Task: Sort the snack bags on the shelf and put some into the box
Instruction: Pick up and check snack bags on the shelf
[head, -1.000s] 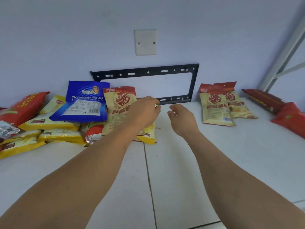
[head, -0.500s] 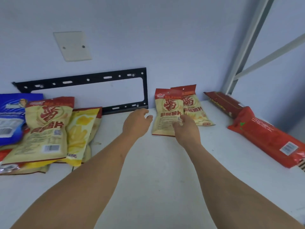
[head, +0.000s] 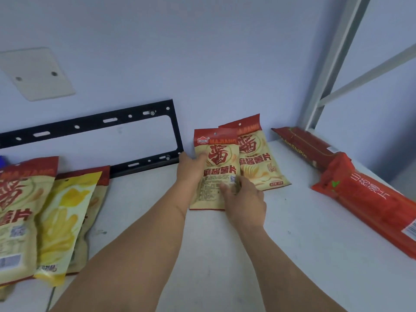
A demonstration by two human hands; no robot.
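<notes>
Nearest, we log our 2 bare forearms reaching up from the bottom edge onto the white shelf (head: 281, 255).

Item 1: our right hand (head: 244, 202), lying over the lower right part of the front cream-and-red bag (head: 215, 167), fingers curled onto its printed face; whether the thumb is under the edge we cannot tell.

Item 2: our left hand (head: 190, 168), gripping the same bag at its left edge, thumb across the front and fingers hidden behind. The bag leans back, its bottom edge at the shelf.

Item 3: a second cream-and-red bag (head: 258, 163) of the same print, just behind and to the right of the first, partly overlapped by it.

Item 4, left side: a large cream-and-red bag (head: 15, 217) cut off by the frame edge, overlapping a yellow bag (head: 65, 217), with more bags partly hidden beneath them.

Item 5, right side: 2 long red packs, the nearer red pack (head: 369, 201) lying slantwise and the farther red pack (head: 304, 146) touching its far end, near the grey shelf upright (head: 333, 64).

Item 6, rear: a black slotted metal bracket (head: 94, 124) against the pale wall, and above it a white blank wall plate (head: 36, 73) with 2 screws.
</notes>
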